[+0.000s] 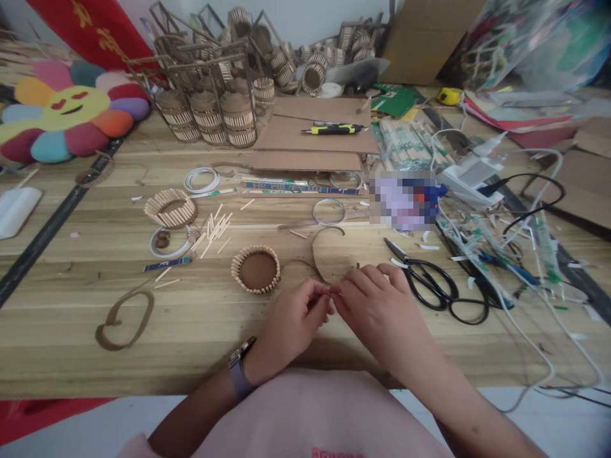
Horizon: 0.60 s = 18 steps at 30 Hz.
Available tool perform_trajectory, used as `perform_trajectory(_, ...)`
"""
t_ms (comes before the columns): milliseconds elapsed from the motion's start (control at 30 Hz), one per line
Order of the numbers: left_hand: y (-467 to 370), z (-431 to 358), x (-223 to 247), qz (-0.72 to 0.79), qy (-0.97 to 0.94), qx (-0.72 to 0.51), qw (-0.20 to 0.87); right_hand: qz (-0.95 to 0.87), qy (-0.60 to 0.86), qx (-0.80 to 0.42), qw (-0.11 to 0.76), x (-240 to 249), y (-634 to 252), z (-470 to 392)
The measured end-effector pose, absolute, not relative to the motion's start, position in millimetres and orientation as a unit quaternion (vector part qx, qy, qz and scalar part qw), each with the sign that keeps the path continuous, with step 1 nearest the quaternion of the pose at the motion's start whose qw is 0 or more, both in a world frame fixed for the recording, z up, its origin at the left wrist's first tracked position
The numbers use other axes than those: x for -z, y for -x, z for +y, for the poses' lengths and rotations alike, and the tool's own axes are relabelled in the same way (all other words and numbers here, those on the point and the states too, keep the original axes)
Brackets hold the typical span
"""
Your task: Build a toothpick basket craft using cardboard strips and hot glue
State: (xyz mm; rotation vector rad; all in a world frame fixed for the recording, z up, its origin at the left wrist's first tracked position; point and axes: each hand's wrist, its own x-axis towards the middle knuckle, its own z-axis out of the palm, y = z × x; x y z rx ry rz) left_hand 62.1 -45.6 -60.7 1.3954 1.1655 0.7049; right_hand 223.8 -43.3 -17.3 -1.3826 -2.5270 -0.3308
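My left hand [298,315], with a watch on its wrist, and my right hand [379,305] meet at the fingertips above the table's near side. Both are closed in a pinch. A thin brown strip [314,249] curls up from behind the fingers, its pinched end mostly hidden by them. Left of my hands stands a small round basket [258,270] with a brown base and a ring of short upright wooden sticks. Black-handled scissors [429,280] lie open just right of my right hand.
Another stick-walled ring [172,208], loose sticks [214,232], tape rolls [201,180] and a coiled brown strip [125,321] lie on the left. Cardboard [315,140] bears a yellow-black cutter [334,129]. White cables and a power strip [472,175] occupy the right. Finished lantern-like pieces [210,117] stand behind.
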Motion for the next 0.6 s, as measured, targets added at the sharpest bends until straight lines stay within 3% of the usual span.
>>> perform_trajectory(333,-62,-48,62,0.499,-0.658,-0.289,0.484,-0.869,0.469,0.115,0.11,23,-224,-44)
perform_trajectory(600,-61,-47,60,0.499,-0.652,-0.285,0.494,-0.875,0.464,0.002,0.141,27,-233,-42)
